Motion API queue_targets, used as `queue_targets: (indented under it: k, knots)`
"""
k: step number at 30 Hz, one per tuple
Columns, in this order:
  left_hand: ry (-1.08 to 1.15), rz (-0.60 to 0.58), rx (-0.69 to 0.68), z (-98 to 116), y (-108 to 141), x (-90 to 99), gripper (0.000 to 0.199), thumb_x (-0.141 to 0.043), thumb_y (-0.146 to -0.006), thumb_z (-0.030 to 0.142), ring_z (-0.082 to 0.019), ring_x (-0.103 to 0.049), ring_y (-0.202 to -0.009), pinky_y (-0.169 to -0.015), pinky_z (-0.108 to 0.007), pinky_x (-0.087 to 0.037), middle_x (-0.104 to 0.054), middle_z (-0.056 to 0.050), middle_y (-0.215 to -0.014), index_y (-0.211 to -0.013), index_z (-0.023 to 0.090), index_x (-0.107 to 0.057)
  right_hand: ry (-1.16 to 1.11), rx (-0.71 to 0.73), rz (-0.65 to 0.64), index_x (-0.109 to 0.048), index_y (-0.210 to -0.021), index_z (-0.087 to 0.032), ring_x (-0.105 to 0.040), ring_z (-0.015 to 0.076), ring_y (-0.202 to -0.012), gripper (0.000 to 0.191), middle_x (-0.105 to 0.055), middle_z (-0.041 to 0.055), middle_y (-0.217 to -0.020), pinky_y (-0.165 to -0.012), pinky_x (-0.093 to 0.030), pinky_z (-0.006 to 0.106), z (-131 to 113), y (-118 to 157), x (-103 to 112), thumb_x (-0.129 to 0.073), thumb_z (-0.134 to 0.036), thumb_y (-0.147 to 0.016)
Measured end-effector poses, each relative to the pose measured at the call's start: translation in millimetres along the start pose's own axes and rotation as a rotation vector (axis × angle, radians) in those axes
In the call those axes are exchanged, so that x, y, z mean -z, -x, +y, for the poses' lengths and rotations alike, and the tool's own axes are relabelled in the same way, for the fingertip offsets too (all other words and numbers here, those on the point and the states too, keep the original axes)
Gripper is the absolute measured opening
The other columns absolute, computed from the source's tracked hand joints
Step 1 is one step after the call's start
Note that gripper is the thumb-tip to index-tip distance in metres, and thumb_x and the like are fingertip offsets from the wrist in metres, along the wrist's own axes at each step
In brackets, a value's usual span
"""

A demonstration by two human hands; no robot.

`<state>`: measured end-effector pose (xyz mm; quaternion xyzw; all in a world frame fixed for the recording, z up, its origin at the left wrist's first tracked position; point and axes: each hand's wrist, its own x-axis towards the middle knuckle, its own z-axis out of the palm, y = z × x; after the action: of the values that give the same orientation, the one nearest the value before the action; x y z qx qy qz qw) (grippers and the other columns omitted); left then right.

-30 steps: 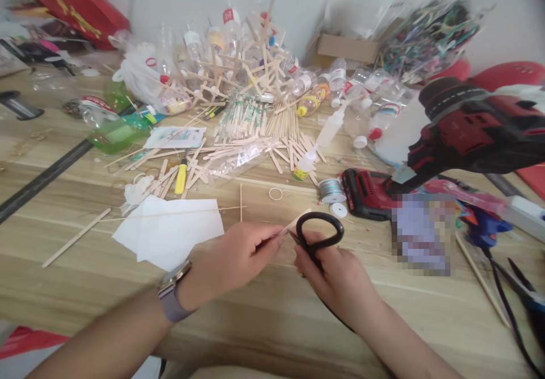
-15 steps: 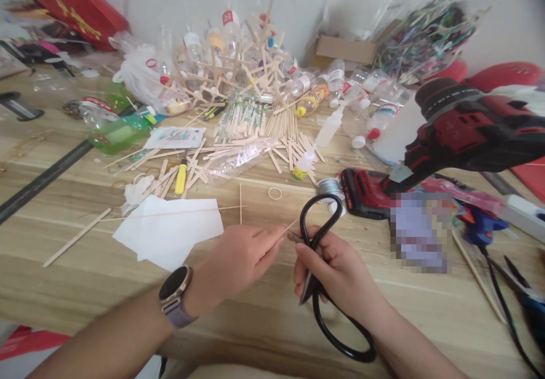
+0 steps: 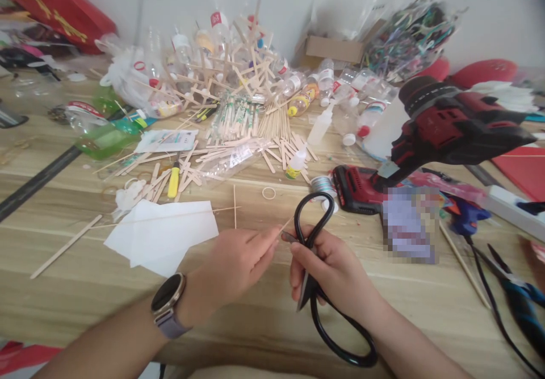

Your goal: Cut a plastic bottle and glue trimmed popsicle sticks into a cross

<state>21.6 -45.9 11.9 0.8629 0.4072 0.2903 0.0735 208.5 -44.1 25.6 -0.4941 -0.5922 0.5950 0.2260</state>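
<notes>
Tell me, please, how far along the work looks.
Apparently done: two thin sticks lie crossed near the white paper; whether joined is unclear. In hand: the left hand pinches a thin strip, the right hand holds open scissors. Possibly left: the flat sticks, which lie loose; how many are needed does not show.

Black-handled scissors (image 3: 308, 289), spread open; thin wooden stick (image 3: 286, 226), slanted beside scissors.

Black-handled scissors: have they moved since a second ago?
Yes. Judged against the spool on the table, the scissors have shifted: their upper loop has risen in the view and now overlaps the spool's near edge.
</notes>
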Motion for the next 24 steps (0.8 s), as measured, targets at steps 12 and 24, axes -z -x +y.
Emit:
queue_targets:
  k: [12,24]
  knots:
    - [-0.026,0.028,-0.013,4,-1,1.7,0.034,-0.034,-0.102,0.021,-0.019,-0.072,-0.07,-0.06,-0.028,-0.055,-0.076,-0.01,-0.087,-0.113,0.006,-0.063,0.412,0.338,0.209,-0.059,-0.098,-0.017,-0.066,0.0179,-0.044,0.023,-0.07,0.0016,-0.056,-0.042,-0.051,0.024,12,-1,-2,-0.041,-0.029,-0.096]
    - [-0.034,0.005,0.039,0,1,-0.6,0.032,-0.035,-0.102,0.023,-0.017,-0.067,-0.059,-0.053,-0.026,-0.05,-0.072,-0.005,-0.071,-0.113,0.01,-0.063,0.901,0.73,0.413,-0.064,-0.104,-0.014,-0.07,0.0197,-0.054,0.025,-0.076,0.0112,-0.077,-0.047,-0.052,0.026,22,-10,3,-0.04,-0.019,-0.096]
